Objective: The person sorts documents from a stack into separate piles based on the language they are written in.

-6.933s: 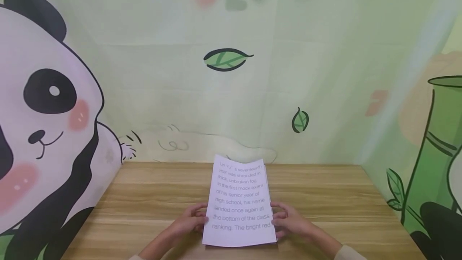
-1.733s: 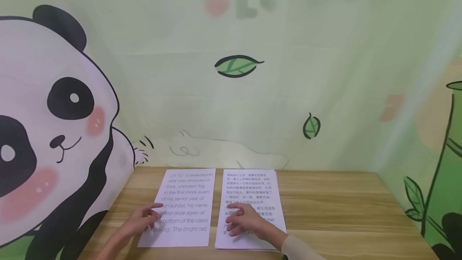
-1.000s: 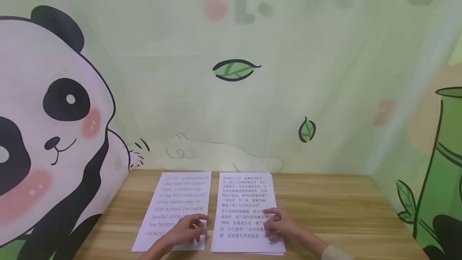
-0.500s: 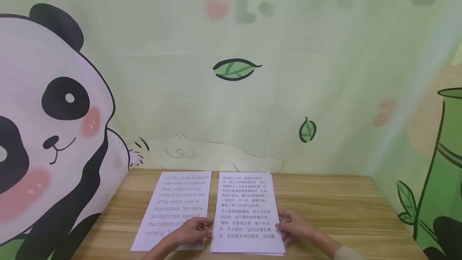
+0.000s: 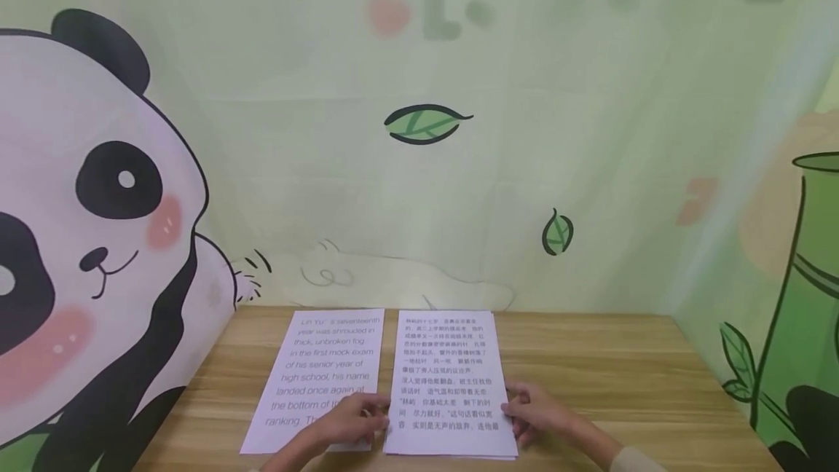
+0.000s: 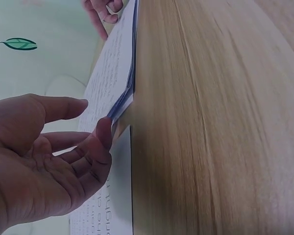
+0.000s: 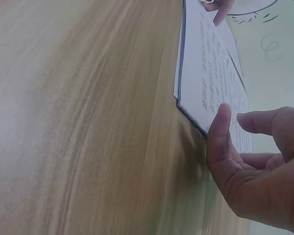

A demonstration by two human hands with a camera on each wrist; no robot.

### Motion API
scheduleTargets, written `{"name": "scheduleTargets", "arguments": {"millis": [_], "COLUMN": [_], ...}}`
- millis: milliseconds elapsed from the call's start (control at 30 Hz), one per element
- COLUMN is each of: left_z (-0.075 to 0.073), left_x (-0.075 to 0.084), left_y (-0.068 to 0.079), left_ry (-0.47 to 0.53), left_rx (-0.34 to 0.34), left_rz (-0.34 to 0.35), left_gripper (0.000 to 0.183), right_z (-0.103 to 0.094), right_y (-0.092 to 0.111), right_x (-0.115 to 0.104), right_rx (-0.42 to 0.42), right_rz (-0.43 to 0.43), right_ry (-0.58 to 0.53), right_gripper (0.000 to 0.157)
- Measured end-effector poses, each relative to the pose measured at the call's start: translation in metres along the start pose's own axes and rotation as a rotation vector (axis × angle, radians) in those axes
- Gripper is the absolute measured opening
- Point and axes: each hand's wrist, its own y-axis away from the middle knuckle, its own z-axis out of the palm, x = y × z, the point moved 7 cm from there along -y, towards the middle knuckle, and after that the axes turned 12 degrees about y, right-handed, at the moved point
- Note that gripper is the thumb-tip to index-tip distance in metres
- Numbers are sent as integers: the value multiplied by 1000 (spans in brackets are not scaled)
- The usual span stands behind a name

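A stack of paper sheets (image 5: 448, 377) printed with Chinese text lies in front of me, its lower sheets slightly out of line at the right. My left hand (image 5: 347, 422) touches the stack's left edge, the wrist above the other sheet. In the left wrist view, the little finger of this hand (image 6: 49, 161) meets the stack's side, with the thumb apart. Opposite, my right hand (image 5: 540, 415) is at the right edge; in the right wrist view its fingers bend loosely beside the stack (image 7: 210, 73). To the left lies a sheet with English text (image 5: 328, 366), partly covered by my left hand.
A wooden table (image 5: 590, 363) carries the papers. Behind it hangs a pale green backdrop (image 5: 314, 166) with a painted panda (image 5: 131, 268) on the left and bamboo (image 5: 783, 326) on the right. A narrow gap separates the sheet from the stack.
The English sheet earlier lay on top of the stack and now lies to its left. My hands have since moved from over the papers to the stack's two sides; almost nothing changed in the last half second.
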Motion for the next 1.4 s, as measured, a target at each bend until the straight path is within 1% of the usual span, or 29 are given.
{"name": "scheduleTargets", "arguments": {"millis": [67, 167, 233, 333, 467, 600, 767, 867, 967, 1067, 1167, 1267, 1400], "left_z": [1, 2, 2, 2, 4, 6, 9, 9, 9, 9, 10, 12, 14], "left_x": [8, 13, 13, 10, 6, 8, 12, 12, 13, 13, 11, 9, 7], "left_y": [4, 6, 6, 5, 5, 7, 8, 8, 7, 4, -1, -2, -3], "left_ry": [31, 34, 22, 9, 12, 11, 9, 15, 22, 57, 122, 191, 223], "left_rx": [5, 25, 42, 68, 83, 78, 62, 66, 93, 126, 150, 164, 167], "left_rz": [52, 81, 67, 28, -1, 17, 46, 58, 77, 103, 120, 103, 70], "left_gripper": [52, 49, 48, 49, 53, 52, 50, 48, 44, 39, 38, 42, 47], "right_z": [0, 0, -1, -1, 1, 3, 3, 1, -3, -9, -11, -10, -6], "right_y": [1, 2, 2, 4, 6, 10, 14, 16, 17, 17, 15, 14, 13], "right_x": [0, 0, -1, 0, 0, -1, -2, -2, -3, -3, -2, 0, 3], "right_rx": [-12, -27, -27, -17, -20, -25, -10, 15, 57, 108, 128, 120, 94], "right_rz": [2, -6, -19, -29, -24, -28, -28, -22, -13, -4, -3, -26, -32], "right_ry": [-8, -13, -5, 14, 28, 38, 41, 47, 49, 59, 44, 3, -55], "right_gripper": [70, 69, 69, 68, 65, 65, 64, 63, 61, 58, 57, 59, 62]}}
